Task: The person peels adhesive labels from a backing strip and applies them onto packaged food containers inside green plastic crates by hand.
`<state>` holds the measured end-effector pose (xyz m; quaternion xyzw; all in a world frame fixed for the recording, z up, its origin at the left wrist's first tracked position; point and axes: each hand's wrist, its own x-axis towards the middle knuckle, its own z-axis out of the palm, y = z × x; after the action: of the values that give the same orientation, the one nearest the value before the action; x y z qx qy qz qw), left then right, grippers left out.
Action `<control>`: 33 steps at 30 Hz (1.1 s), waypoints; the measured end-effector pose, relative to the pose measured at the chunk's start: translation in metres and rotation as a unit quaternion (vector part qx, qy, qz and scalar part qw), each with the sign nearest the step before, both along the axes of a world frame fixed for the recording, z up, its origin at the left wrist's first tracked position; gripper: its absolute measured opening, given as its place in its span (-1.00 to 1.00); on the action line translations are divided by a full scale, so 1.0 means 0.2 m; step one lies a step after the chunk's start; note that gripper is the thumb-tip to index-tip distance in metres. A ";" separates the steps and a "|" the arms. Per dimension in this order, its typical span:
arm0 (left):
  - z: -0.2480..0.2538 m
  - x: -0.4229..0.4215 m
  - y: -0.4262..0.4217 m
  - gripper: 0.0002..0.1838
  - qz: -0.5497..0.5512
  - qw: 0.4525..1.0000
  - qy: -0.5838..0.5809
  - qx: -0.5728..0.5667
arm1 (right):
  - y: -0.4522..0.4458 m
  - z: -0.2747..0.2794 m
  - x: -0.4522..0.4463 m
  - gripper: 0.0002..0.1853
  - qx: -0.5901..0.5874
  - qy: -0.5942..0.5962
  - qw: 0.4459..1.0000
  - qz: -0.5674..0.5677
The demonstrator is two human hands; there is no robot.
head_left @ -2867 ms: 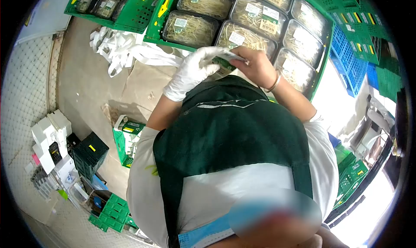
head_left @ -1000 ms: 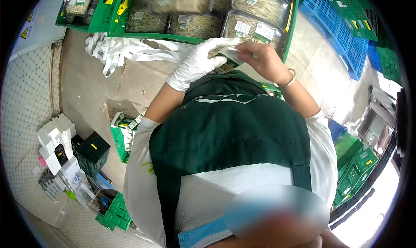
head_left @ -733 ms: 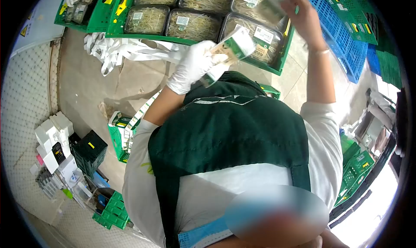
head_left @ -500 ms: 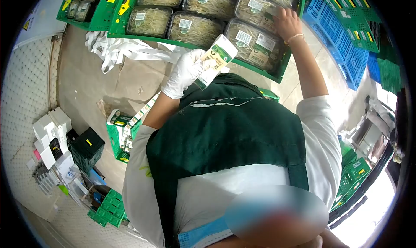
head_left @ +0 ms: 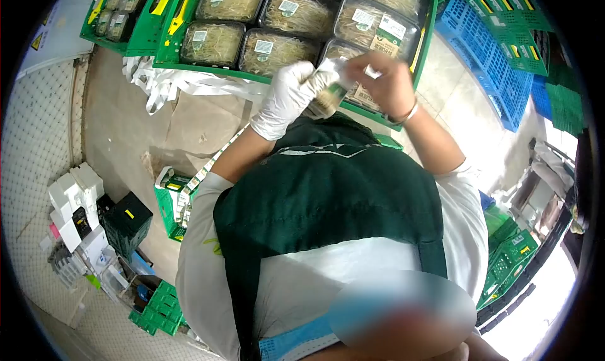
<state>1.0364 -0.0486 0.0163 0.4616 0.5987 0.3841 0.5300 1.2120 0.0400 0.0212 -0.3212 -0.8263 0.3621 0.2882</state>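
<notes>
In the head view, my left hand (head_left: 288, 102), in a white glove, is closed around a strip of green-and-beige printed labels (head_left: 329, 100). My bare right hand (head_left: 392, 88) meets the strip's upper end with fingers pinched, slightly smeared by motion. Both hands are above the near edge of a green crate (head_left: 208, 69). Inside it lie several black trays of bean sprouts (head_left: 277, 51) under clear film, each with a small white sticker. One tray at the right bears a larger beige label (head_left: 386, 40); another labelled tray is partly hidden beneath my right hand.
White backing ribbon (head_left: 164, 83) hangs by the crate's near left side. A smaller green crate (head_left: 169, 209) holding label strips stands on the floor at left. Blue crates (head_left: 485, 58) and stacked green crates (head_left: 510, 20) are at right. Dark crates (head_left: 126, 219) sit lower left.
My right hand has moved from a tray at the crate's right back toward my left hand and now touches the label strip. That tray now shows a beige label.
</notes>
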 end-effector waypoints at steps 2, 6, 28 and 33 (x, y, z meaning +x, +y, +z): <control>0.05 0.02 0.00 -0.76 -0.016 0.999 0.015 0.040 | 0.24 0.01 0.06 -0.87 0.169 -0.037 0.982 -0.070; -0.07 -0.11 -0.08 -0.82 0.049 0.989 -0.137 -0.020 | 0.99 -0.09 0.26 -0.29 0.020 -0.304 0.938 -0.166; -0.06 -0.98 -0.25 -0.78 0.147 0.983 -0.087 0.072 | -0.14 -0.05 -1.12 -0.77 -0.131 -0.073 0.970 0.191; -0.18 -1.34 -0.41 -0.78 0.145 0.986 -0.076 0.024 | 0.09 -0.13 -1.46 -0.81 0.015 -0.113 0.991 0.071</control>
<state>0.7675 -0.1301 -0.0203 0.3517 0.6084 0.5049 0.5013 0.9206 0.0588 -0.0046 -0.2962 -0.8798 0.3301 0.1711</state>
